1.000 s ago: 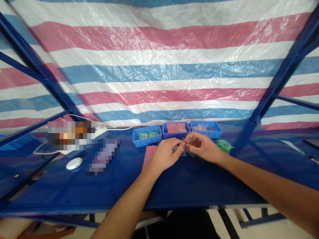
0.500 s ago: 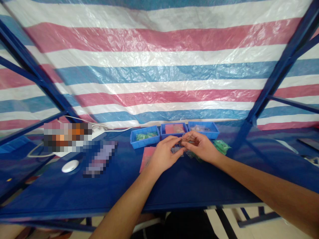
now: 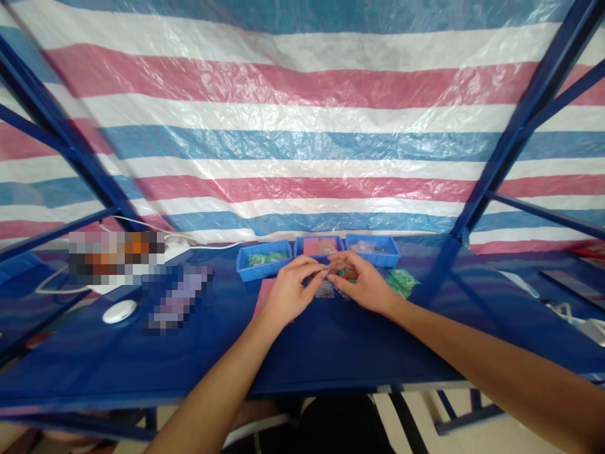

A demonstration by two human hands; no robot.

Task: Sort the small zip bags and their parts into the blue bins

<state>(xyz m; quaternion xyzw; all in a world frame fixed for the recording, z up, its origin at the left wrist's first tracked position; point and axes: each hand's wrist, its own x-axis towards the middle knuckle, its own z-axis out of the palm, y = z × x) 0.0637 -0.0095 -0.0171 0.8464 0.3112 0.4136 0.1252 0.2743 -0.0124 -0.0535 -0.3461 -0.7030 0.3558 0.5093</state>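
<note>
Together the left hand (image 3: 288,289) and right hand (image 3: 360,285) meet fingertip to fingertip, each pinching a small clear bag (image 3: 325,289) that hangs between them just above the table (image 3: 331,343), in front of three blue trays (image 3: 255,271). Green packets (image 3: 403,280) lie just right of the right hand, a pink sheet (image 3: 263,295) lies under the left hand, and a white mouse (image 3: 119,311) sits well off to the left.

Striped tarp (image 3: 302,126), three blue bins (image 3: 258,271), white mouse (image 3: 120,311), blue table (image 3: 331,347)
</note>
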